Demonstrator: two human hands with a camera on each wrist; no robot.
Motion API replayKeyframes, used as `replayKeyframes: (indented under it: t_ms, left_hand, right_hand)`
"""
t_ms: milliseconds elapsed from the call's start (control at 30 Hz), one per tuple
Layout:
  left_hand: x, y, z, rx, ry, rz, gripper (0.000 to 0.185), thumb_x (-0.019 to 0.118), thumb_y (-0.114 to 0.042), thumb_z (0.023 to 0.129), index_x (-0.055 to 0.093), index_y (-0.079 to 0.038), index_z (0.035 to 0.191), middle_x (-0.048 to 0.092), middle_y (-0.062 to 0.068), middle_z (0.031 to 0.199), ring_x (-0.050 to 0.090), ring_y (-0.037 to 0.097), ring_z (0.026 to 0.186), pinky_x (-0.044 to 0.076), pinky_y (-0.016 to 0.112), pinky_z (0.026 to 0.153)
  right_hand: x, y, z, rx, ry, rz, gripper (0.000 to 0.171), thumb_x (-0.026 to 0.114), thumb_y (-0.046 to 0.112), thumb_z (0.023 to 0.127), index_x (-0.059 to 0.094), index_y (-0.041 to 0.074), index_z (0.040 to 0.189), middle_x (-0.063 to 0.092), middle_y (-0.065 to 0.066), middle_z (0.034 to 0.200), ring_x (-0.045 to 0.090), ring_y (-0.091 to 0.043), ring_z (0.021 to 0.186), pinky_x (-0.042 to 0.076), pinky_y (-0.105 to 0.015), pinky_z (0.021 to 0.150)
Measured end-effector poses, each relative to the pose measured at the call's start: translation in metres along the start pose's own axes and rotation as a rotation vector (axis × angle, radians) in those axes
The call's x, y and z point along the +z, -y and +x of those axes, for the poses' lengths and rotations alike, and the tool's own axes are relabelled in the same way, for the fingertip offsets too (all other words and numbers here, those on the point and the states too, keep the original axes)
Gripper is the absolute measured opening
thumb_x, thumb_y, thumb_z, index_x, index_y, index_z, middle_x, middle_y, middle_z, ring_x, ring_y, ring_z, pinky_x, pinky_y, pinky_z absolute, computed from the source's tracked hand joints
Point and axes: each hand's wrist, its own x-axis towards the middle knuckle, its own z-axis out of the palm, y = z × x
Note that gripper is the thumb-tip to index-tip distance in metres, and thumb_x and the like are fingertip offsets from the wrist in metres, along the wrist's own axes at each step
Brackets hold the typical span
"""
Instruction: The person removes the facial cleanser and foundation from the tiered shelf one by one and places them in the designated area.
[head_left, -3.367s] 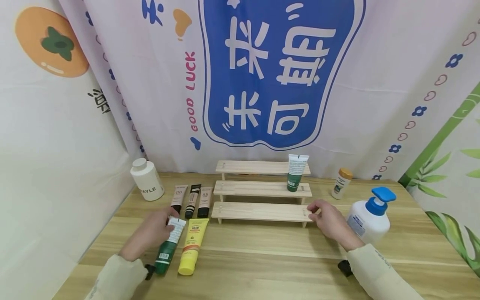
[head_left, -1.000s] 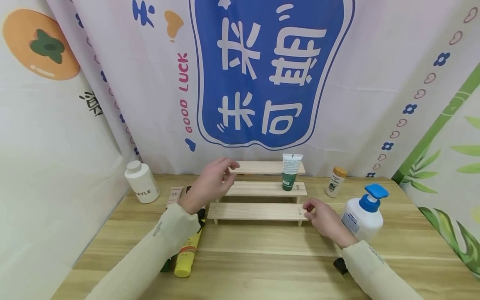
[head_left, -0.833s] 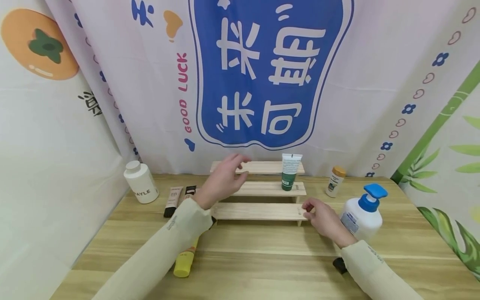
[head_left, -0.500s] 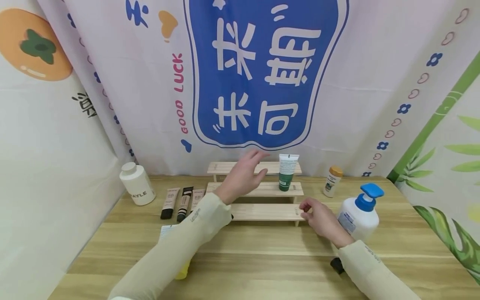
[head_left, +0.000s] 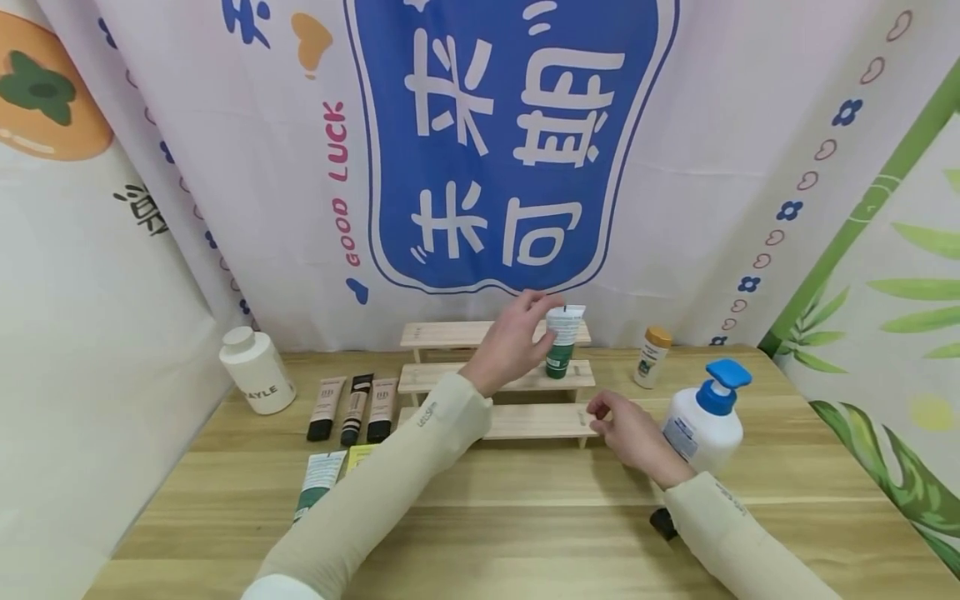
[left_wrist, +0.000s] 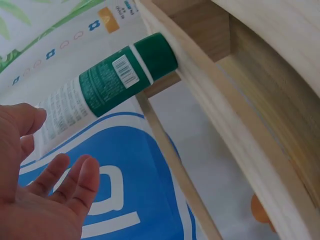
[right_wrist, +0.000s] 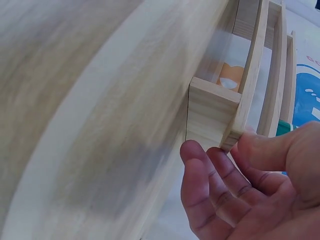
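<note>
A white-and-green squeeze tube (head_left: pixel 567 333) stands cap down on the middle tier of a three-tier wooden display stand (head_left: pixel 525 422). My left hand (head_left: pixel 510 346) is around the tube's upper white end. In the left wrist view, the thumb lies by one side of the tube (left_wrist: pixel 117 82) and the spread fingers by the other, with a gap visible; firm contact cannot be made out. At the stand's lowest tier, my right hand (head_left: pixel 633 433) pinches the right end of the board (right_wrist: pixel 234 136) between thumb and fingers.
Left of the stand lie three small cosmetic tubes (head_left: pixel 355 410), another green-and-white tube (head_left: pixel 318 477) and a partly hidden yellow tube (head_left: pixel 360 455). A white bottle (head_left: pixel 257 371) stands behind them. On the right are a pump bottle (head_left: pixel 703 425) and a small orange-capped bottle (head_left: pixel 652 357).
My left hand has moved from the tubes lying at the left, across the stand, to the standing tube. The right hand keeps its place at the lowest board. The head view has shifted slightly.
</note>
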Motion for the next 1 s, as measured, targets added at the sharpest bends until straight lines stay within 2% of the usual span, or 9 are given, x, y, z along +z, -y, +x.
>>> replayKeyframes:
  t_ms: [133,300,500,633,800,1000]
  left_hand:
    - [0.003,-0.001,0.001,0.003,-0.033,-0.012,0.039,0.06,-0.018,0.093,0.05,-0.017,0.131,0.049,0.001,0.124,0.05,0.014,0.107,0.044,0.029,0.091]
    - [0.005,-0.004,0.001,-0.024,-0.046,-0.043,0.029,0.059,-0.014,0.094,0.05,-0.015,0.122,0.051,-0.001,0.119,0.051,0.012,0.1,0.046,0.027,0.087]
    - [-0.003,0.0,-0.007,-0.033,-0.064,-0.1,0.028,0.059,-0.009,0.093,0.049,-0.012,0.119,0.054,0.002,0.113,0.055,0.013,0.092,0.049,0.025,0.078]
    - [-0.02,0.011,-0.022,-0.022,-0.13,-0.134,0.03,0.06,-0.005,0.092,0.049,-0.01,0.119,0.056,0.002,0.106,0.055,0.013,0.083,0.049,0.024,0.07]
    - [-0.045,0.024,-0.042,-0.027,-0.194,-0.12,0.031,0.062,-0.003,0.09,0.05,-0.01,0.118,0.055,0.0,0.104,0.052,0.012,0.08,0.048,0.024,0.068]
    - [-0.075,0.033,-0.066,-0.069,-0.198,-0.081,0.031,0.062,-0.004,0.09,0.05,-0.011,0.117,0.055,-0.001,0.105,0.052,0.012,0.082,0.049,0.025,0.069]
  right_hand:
    - [-0.001,0.002,0.0,-0.007,-0.004,-0.002,0.015,0.065,0.004,0.088,0.06,0.006,0.103,0.059,-0.004,0.093,0.054,-0.017,0.076,0.047,-0.037,0.069]
    - [-0.001,0.004,0.001,-0.002,-0.002,0.001,0.015,0.064,0.004,0.089,0.06,0.006,0.103,0.06,-0.004,0.093,0.054,-0.017,0.077,0.047,-0.036,0.07]
    - [0.0,0.003,-0.001,0.011,0.004,0.005,0.015,0.064,0.004,0.089,0.059,0.007,0.102,0.059,-0.003,0.092,0.052,-0.016,0.074,0.045,-0.035,0.067]
    - [0.001,0.004,-0.003,-0.01,-0.004,0.004,0.014,0.064,0.004,0.089,0.059,0.007,0.101,0.059,-0.003,0.091,0.051,-0.015,0.07,0.044,-0.034,0.065]
    - [0.001,0.003,-0.004,-0.028,-0.008,0.005,0.013,0.064,0.004,0.089,0.059,0.007,0.101,0.059,-0.002,0.091,0.05,-0.014,0.068,0.043,-0.033,0.063]
    - [0.003,0.002,-0.004,-0.035,-0.008,-0.002,0.014,0.064,0.004,0.088,0.059,0.007,0.101,0.059,-0.003,0.092,0.051,-0.015,0.071,0.045,-0.035,0.065]
